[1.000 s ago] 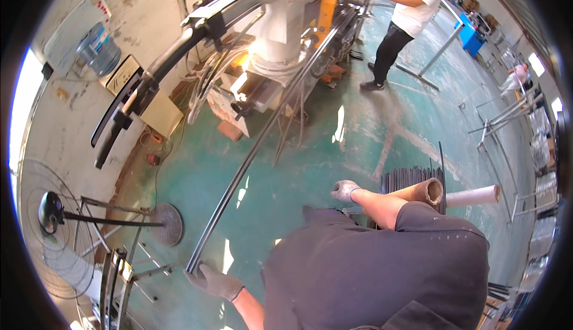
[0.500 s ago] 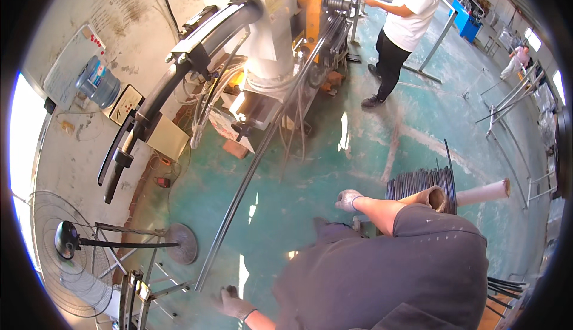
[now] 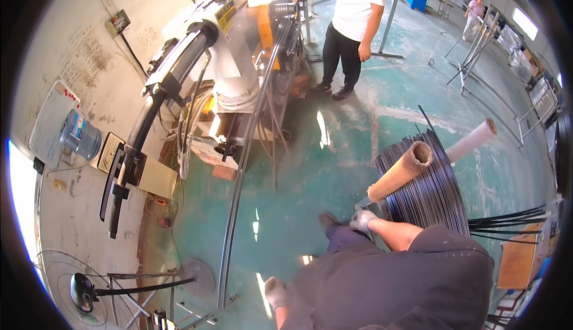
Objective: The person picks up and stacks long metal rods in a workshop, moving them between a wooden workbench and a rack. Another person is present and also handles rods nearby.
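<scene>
My left hand [image 3: 276, 292], in a pale work glove, hangs low near my body with its fingers curled; nothing shows in it. To its left, long dark metal tubes [image 3: 235, 210] slope from the machine [image 3: 236, 73] down toward a stand. My right hand [image 3: 362, 219], gloved too, is by my thigh, just below a grey metal bracket [image 3: 363, 202]; its fingers are hidden, and I cannot tell whether it touches the bracket. Beyond it lies a thick bundle of dark tubes [image 3: 427, 181], with a brown cardboard tube [image 3: 400, 172] against it.
A person in a white shirt [image 3: 358, 8] stands beyond the machine. A floor fan [image 3: 83, 292] and its round base [image 3: 197, 277] are at lower left. A pale tube [image 3: 471, 141] and thin black rods [image 3: 507, 222] stick out near the bundle. Metal racks [image 3: 477, 55] stand far right.
My view has turned right, bringing the bundle more fully in. My left hand has moved away from the tubes and curled. My right hand has come closer to my thigh. The other person's arm is lowered.
</scene>
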`<state>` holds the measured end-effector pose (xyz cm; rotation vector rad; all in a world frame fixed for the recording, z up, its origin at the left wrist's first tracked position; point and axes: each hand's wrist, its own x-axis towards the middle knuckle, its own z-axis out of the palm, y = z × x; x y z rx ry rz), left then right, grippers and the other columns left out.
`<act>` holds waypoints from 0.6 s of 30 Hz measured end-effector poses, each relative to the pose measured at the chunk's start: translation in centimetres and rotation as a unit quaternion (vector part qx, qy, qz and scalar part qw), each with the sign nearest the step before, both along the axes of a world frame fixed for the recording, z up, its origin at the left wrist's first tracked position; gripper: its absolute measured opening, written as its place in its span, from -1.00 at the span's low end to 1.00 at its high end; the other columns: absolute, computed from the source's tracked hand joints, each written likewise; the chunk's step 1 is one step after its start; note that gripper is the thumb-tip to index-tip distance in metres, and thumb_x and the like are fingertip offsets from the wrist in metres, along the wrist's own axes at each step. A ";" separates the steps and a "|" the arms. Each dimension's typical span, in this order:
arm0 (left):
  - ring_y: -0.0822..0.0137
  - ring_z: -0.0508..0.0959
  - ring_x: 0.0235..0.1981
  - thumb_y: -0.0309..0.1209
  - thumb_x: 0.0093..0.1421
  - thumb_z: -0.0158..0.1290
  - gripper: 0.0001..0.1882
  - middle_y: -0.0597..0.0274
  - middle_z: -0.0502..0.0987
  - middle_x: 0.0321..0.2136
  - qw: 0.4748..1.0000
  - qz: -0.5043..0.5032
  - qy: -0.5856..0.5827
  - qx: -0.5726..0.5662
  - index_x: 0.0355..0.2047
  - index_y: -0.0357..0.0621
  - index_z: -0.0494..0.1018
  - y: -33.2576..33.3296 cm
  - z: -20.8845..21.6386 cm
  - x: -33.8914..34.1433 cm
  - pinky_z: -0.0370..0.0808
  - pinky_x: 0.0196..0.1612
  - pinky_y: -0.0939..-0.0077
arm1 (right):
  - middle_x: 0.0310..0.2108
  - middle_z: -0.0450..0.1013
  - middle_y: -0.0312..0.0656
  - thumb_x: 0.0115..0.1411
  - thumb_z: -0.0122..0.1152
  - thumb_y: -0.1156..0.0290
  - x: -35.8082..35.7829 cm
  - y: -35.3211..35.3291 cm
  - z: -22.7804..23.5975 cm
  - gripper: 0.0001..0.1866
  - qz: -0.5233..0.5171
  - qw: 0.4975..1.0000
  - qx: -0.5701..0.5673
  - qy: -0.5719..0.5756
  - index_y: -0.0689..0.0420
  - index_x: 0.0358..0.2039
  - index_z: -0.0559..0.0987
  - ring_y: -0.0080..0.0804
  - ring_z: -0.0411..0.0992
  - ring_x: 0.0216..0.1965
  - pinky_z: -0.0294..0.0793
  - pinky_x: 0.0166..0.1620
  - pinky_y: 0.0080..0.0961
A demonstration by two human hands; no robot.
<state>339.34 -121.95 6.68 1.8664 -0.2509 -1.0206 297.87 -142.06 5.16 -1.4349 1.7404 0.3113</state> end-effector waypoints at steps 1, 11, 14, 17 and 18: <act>0.44 0.46 -0.55 -0.69 0.19 0.03 -0.85 0.36 0.34 -0.53 0.999 -0.023 0.033 -0.018 -0.42 -0.15 0.37 0.2 -0.6 2.0 0.38 -0.52 0.50 | 0.03 0.66 -0.01 0.21 0.28 0.00 -0.5 2.0 -0.3 -0.54 0.013 1.000 0.006 0.001 0.02 -0.02 0.76 -0.08 0.59 0.12 0.52 0.21 -0.22; 0.46 0.34 -0.69 -0.80 0.12 -0.09 -0.65 0.43 0.20 -0.64 0.952 0.038 0.288 -0.100 -0.57 0.01 0.23 0.2 -0.7 5.9 0.21 -0.68 0.55 | -0.07 0.69 -0.02 0.17 0.29 0.01 -3.3 4.7 0.1 -0.56 -0.035 0.999 0.014 0.007 0.02 -0.08 0.79 -0.12 0.64 0.02 0.56 0.14 -0.26; 0.33 0.50 -0.55 -0.73 0.13 0.06 -0.81 0.25 0.44 -0.56 0.999 -0.012 0.027 -0.016 -0.48 -0.13 0.41 -0.7 -0.2 0.0 0.43 -0.52 0.37 | -0.06 0.69 -0.02 0.13 0.29 -0.01 -4.6 4.2 -0.9 -0.53 -0.058 0.998 0.005 0.011 0.01 -0.07 0.79 -0.09 0.63 0.03 0.55 0.15 -0.24; 0.21 0.68 -0.28 -0.62 0.15 0.16 -0.83 0.00 0.69 -0.31 0.998 -0.040 -0.035 0.046 -0.23 -0.35 0.63 0.1 -1.4 -2.9 0.63 -0.21 0.28 | 0.11 0.62 -0.03 0.20 0.25 0.00 -4.5 2.4 -0.1 -0.53 -0.023 1.000 0.010 0.010 -0.01 0.00 0.77 -0.03 0.56 0.17 0.48 0.26 -0.20; 0.19 0.68 -0.22 -0.60 0.16 0.17 -0.76 -0.03 0.70 -0.23 0.996 -0.063 -0.029 0.055 -0.15 -0.38 0.62 0.4 -1.7 -2.9 0.62 -0.14 0.31 | 0.14 0.61 -0.03 0.21 0.25 0.01 -4.2 1.9 -0.1 -0.53 -0.025 1.000 0.011 0.004 0.00 -0.01 0.77 -0.04 0.55 0.18 0.47 0.27 -0.20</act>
